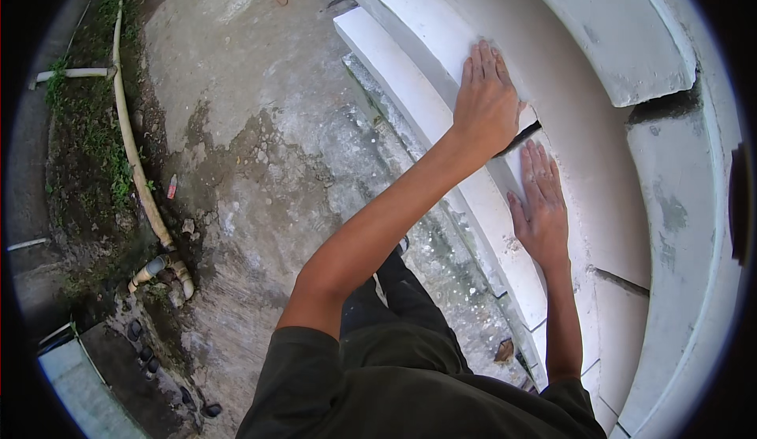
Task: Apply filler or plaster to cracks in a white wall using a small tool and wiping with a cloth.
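My left hand (487,102) lies flat on the top of a white block (422,17), its fingers stretched out and pointing away from me. Closer to my body, my right hand (542,214) rests palm down on a second white block (578,250), thumb apart from the fingers. A narrow dark gap (522,137) runs between the two blocks, just below my left wrist. Whitish dust marks the fingers of both hands. Neither hand holds anything. Beneath these blocks a lower white ledge (402,76) runs along the wall's foot.
Behind the blocks rises a pale wall (583,100), with grey-white slabs (674,195) higher on the right. Rough, stained concrete ground (236,124) spreads to the left. Beyond it lie a long pipe (126,124), a small bottle (172,187) and weeds. A brown scrap (505,351) lies beside the ledge.
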The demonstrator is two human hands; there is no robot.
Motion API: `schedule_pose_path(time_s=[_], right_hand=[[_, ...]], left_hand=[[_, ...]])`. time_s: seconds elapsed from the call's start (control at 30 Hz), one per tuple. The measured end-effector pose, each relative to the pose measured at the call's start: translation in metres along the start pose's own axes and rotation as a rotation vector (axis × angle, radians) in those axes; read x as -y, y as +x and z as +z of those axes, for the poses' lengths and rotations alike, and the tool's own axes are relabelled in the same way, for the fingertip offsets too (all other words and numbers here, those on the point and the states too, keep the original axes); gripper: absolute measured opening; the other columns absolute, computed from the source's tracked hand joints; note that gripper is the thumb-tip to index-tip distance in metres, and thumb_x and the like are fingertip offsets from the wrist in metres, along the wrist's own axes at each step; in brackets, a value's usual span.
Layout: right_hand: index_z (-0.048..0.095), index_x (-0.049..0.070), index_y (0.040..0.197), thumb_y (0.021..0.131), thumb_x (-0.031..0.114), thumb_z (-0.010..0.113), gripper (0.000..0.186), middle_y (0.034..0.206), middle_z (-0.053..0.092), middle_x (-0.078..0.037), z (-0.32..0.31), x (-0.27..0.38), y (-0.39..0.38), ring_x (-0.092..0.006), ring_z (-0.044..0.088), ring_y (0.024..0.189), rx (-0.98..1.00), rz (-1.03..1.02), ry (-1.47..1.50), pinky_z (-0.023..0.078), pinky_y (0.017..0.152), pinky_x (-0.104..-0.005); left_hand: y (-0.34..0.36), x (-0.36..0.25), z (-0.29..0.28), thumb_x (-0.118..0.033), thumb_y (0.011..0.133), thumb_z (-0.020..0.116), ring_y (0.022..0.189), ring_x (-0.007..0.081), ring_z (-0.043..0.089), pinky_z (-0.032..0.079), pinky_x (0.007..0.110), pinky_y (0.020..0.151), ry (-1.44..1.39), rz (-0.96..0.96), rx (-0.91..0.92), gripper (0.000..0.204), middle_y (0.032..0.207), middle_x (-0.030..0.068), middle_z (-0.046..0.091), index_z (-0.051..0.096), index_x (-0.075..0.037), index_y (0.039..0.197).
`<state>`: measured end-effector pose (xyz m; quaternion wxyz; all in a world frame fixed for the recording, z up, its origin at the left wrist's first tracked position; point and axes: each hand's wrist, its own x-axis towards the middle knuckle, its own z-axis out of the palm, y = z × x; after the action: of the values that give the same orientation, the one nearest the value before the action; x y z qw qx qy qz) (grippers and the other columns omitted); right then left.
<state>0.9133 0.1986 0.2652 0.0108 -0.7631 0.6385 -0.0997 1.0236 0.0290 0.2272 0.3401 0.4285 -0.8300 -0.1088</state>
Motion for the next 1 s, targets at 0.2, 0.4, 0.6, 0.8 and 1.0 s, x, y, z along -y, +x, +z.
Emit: schedule_pose_path(time_s=[0.2,0.4,0.6,0.8,1.0], right_hand=[[0.038,0.000,0.149,0.087,0.007,0.060,0.066,0.153,0.040,-0.019,-0.005,0.005,0.001,-0.0358,0.034,0.144,0.006,-0.003,0.015,0.026,0.120,-0.0485],[0.040,-0.001,0.148,0.086,0.007,0.061,0.066,0.151,0.042,-0.020,-0.002,0.001,0.002,-0.0374,0.037,0.143,0.023,-0.005,0.034,0.027,0.120,-0.0489],[0.041,-0.003,0.147,0.083,0.003,0.061,0.067,0.150,0.042,-0.023,-0.002,0.001,0.003,-0.0393,0.037,0.142,0.011,-0.020,0.036,0.027,0.119,-0.0503],[0.040,-0.002,0.147,0.084,0.003,0.061,0.067,0.151,0.041,-0.023,0.002,0.005,0.000,-0.0393,0.036,0.143,0.008,-0.024,0.034,0.027,0.119,-0.0507],[0.038,-0.002,0.148,0.083,0.002,0.060,0.069,0.153,0.039,-0.022,0.003,-0.002,-0.002,-0.0395,0.034,0.143,-0.013,-0.068,0.029,0.025,0.119,-0.0510]], left_hand=[[0.028,0.040,-0.014,-0.030,0.086,0.070,0.132,0.0485,0.040,0.032,0.050,0.112,-0.004,-0.066,-0.053,0.078,0.139,0.0423,0.040,0.040,0.026,0.130],[0.011,0.013,-0.012,-0.030,0.087,0.070,0.139,0.0495,0.032,0.028,0.049,0.116,-0.052,-0.085,0.037,0.082,0.144,0.0426,0.034,0.035,0.026,0.135],[0.011,0.012,-0.008,-0.028,0.082,0.075,0.136,0.0501,0.038,0.026,0.048,0.118,-0.075,-0.026,-0.047,0.078,0.134,0.0438,0.045,0.043,0.027,0.127],[0.001,0.004,-0.005,-0.026,0.080,0.077,0.131,0.0515,0.041,0.028,0.048,0.116,-0.116,-0.092,-0.176,0.075,0.134,0.0425,0.045,0.046,0.026,0.124],[0.023,0.022,-0.014,-0.024,0.082,0.076,0.140,0.0466,0.034,0.029,0.048,0.117,-0.129,-0.166,-0.075,0.074,0.142,0.0390,0.041,0.044,0.023,0.130]])
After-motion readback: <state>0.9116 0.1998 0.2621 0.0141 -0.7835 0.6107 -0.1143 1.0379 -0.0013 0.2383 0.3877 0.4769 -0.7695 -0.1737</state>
